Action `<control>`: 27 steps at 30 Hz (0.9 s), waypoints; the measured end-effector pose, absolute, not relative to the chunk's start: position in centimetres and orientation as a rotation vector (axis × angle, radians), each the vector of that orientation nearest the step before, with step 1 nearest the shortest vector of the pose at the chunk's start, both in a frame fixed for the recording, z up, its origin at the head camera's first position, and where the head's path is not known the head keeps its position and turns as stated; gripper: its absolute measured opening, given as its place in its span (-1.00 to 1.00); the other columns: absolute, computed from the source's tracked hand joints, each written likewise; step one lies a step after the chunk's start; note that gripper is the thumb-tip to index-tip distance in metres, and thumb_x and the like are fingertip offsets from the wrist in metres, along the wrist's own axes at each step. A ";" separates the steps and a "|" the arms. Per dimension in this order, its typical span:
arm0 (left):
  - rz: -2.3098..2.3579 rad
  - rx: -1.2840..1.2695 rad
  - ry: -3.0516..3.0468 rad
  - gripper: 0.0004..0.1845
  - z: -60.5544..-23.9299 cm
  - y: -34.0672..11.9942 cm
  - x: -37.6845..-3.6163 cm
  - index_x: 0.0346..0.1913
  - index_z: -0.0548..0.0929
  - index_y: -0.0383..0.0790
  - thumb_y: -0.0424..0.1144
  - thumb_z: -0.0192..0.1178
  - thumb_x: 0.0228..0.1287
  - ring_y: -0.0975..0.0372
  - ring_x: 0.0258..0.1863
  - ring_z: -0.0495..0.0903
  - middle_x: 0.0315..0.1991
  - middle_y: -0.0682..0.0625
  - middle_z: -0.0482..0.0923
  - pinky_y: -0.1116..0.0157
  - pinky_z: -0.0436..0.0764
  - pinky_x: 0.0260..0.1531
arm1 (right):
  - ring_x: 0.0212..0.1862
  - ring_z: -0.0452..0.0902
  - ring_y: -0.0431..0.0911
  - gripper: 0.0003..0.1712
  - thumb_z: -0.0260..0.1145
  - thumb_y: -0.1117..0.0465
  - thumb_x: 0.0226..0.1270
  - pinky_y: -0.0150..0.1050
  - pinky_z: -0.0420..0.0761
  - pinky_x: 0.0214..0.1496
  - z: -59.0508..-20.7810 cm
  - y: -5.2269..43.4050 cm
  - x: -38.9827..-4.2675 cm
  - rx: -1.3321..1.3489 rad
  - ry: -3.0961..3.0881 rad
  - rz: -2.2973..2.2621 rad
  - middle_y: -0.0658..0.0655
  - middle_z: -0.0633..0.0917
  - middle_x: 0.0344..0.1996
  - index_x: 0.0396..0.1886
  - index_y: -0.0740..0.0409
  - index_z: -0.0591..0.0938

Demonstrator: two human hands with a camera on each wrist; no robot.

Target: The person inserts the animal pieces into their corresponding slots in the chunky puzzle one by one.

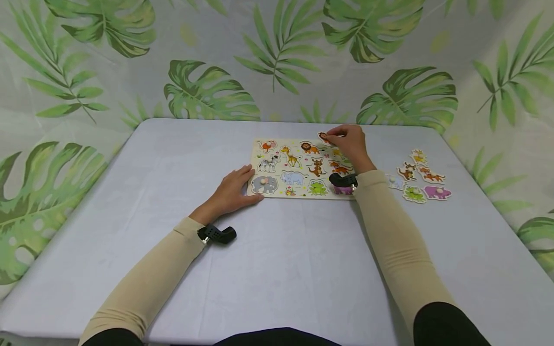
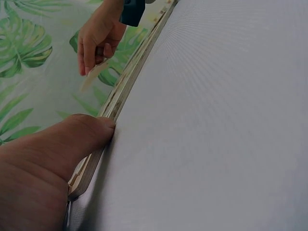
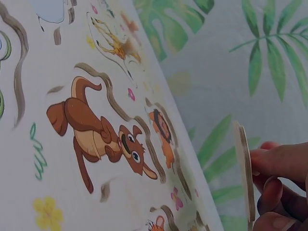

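Observation:
A wooden animal puzzle board (image 1: 298, 169) lies on the grey table. My left hand (image 1: 233, 190) rests flat at the board's near left corner, thumb (image 2: 91, 132) against the board edge (image 2: 122, 91). My right hand (image 1: 348, 144) is raised over the board's far right part and pinches a small flat animal piece (image 1: 323, 138) between fingers and thumb. In the right wrist view the piece (image 3: 244, 173) shows edge-on above the board's kangaroo picture (image 3: 101, 134). The left wrist view shows the right hand (image 2: 98, 36) holding the piece (image 2: 94, 74) above the board.
Several loose animal pieces (image 1: 421, 180) lie on the table (image 1: 281, 259) to the right of the board. A leaf-print cloth (image 1: 277, 57) hangs as backdrop behind and at both sides. A purple piece (image 1: 343, 189) lies by my right wrist at the board's near right corner.

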State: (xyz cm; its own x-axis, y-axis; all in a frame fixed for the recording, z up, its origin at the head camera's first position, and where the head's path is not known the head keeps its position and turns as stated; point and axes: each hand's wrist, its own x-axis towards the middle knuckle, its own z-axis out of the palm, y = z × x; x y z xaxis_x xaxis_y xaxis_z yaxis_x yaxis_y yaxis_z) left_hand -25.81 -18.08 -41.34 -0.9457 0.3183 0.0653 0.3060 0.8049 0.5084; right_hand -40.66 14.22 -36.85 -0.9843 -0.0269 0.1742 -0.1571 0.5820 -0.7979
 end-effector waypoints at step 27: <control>0.828 0.509 2.966 -0.08 -41.4 -18.2 -25.8 0.47 0.19 -0.31 0.12 0.28 0.18 0.07 0.50 -0.05 0.51 -0.13 0.03 0.08 -0.08 0.46 | -0.08 0.57 0.02 -0.77 0.37 0.16 0.29 -0.13 0.57 -0.03 -37.8 11.3 -41.0 0.209 -2.642 1.451 0.18 0.70 -0.12 -0.16 0.20 0.74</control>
State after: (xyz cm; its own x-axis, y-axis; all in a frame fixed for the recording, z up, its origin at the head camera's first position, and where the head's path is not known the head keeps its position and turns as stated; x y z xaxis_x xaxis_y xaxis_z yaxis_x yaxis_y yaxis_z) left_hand -25.79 -18.18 -41.42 -0.9466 0.3155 0.0669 0.3045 0.8062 0.5073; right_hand -41.02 11.29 -37.81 -0.9833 -0.0635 0.1706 -0.1781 0.5308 -0.8286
